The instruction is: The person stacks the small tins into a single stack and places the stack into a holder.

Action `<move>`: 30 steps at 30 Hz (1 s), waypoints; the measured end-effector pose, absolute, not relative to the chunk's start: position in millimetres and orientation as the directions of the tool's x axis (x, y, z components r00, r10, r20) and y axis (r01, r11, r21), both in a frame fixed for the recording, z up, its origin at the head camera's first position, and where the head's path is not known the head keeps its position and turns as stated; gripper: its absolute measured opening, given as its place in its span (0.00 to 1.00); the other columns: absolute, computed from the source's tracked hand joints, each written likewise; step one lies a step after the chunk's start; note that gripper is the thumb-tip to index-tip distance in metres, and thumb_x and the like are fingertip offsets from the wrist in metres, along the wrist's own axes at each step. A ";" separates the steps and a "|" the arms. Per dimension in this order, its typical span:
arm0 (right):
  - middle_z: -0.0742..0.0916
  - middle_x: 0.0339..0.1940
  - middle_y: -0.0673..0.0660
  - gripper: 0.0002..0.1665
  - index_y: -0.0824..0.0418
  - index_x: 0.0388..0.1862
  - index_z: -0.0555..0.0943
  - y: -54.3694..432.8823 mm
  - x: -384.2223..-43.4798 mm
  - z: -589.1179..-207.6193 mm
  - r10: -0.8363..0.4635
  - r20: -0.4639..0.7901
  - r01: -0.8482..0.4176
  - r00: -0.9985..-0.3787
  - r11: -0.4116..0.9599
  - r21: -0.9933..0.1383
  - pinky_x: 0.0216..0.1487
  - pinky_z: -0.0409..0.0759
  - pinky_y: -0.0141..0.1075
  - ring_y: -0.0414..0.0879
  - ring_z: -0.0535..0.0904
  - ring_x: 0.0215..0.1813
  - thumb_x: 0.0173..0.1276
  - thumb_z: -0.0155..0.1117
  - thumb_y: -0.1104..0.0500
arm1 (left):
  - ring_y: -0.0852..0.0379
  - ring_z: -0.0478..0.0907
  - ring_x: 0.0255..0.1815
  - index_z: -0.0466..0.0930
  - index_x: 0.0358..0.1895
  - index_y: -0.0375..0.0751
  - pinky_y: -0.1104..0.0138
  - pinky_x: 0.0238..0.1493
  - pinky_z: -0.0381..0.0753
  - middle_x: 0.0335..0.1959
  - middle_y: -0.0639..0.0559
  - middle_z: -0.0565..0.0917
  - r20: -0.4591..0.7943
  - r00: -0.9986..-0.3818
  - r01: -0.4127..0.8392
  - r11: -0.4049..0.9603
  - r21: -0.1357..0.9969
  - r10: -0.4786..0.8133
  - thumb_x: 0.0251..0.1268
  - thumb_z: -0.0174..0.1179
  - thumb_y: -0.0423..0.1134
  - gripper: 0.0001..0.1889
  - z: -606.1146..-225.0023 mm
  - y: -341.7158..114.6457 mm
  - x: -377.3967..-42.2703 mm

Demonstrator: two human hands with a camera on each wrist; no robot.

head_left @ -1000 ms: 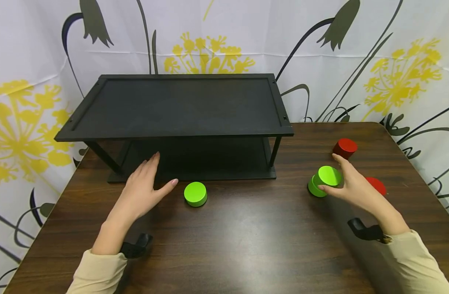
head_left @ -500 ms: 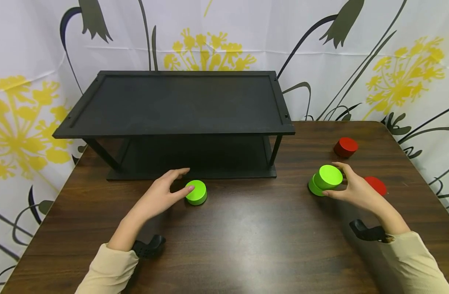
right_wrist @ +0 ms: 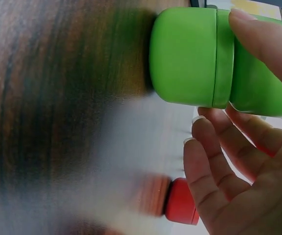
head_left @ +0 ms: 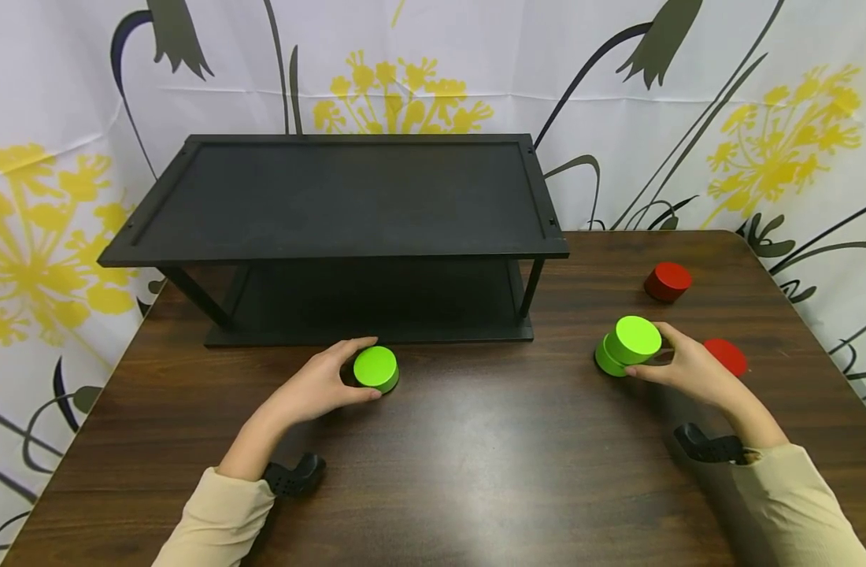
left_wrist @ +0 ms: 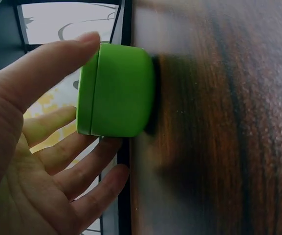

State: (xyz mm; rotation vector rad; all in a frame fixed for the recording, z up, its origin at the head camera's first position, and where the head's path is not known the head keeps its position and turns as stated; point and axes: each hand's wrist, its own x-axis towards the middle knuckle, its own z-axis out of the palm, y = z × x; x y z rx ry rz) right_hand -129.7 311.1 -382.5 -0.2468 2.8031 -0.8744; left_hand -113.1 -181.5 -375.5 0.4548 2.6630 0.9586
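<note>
A small round green lidded container (head_left: 376,367) stands upright on the table before the black rack. My left hand (head_left: 318,389) holds it between thumb and fingers; in the left wrist view the thumb (left_wrist: 57,61) lies at the lid's edge, with fingers on the opposite side. To the right, two like containers form a stack, the upper green container (head_left: 634,339) atop the lower green container (head_left: 607,361). My right hand (head_left: 695,370) grips the upper one by its sides. In the right wrist view the lower container (right_wrist: 189,56) rests on the table, the other fingertips loosely curved.
A black two-tier rack (head_left: 362,197) stands at the back of the brown wooden table (head_left: 490,472). One red container (head_left: 668,281) is behind my right hand, and another red container (head_left: 726,357) is partly covered by that hand. A patterned curtain (head_left: 617,157) hangs behind.
My left hand has moved right from in front of the rack to the single green container and taken hold of it. My right hand has closed in on the upper stacked container.
</note>
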 end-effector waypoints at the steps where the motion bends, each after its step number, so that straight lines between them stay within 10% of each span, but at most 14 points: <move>1: 0.79 0.53 0.69 0.43 0.70 0.63 0.64 311.4 -130.0 -382.8 -0.215 -0.136 -0.099 -0.967 0.812 -0.576 0.44 0.82 0.44 0.62 0.79 0.50 0.58 0.72 0.51 | 0.34 0.67 0.66 0.62 0.69 0.35 0.42 0.62 0.71 0.66 0.33 0.69 -0.148 -0.914 0.199 0.735 0.649 0.378 0.54 0.70 0.42 0.40 -375.7 -181.3 -113.3; 17: 0.81 0.49 0.64 0.38 0.68 0.59 0.69 311.4 -131.1 -385.5 -0.220 -0.093 -0.124 -0.971 0.798 -0.589 0.42 0.79 0.30 0.56 0.78 0.50 0.56 0.74 0.52 | 0.36 0.70 0.65 0.67 0.66 0.35 0.43 0.62 0.73 0.64 0.35 0.72 -0.127 -0.925 0.204 0.750 0.629 0.359 0.55 0.70 0.41 0.35 -380.6 -178.4 -115.7; 30: 0.81 0.51 0.67 0.39 0.71 0.61 0.68 310.5 -132.3 -386.0 -0.224 -0.120 -0.112 -0.967 0.801 -0.589 0.50 0.78 0.48 0.60 0.77 0.53 0.58 0.72 0.51 | 0.38 0.69 0.66 0.68 0.66 0.39 0.43 0.63 0.71 0.64 0.39 0.73 -0.127 -0.928 0.184 0.728 0.661 0.349 0.55 0.70 0.45 0.36 -380.1 -172.8 -117.1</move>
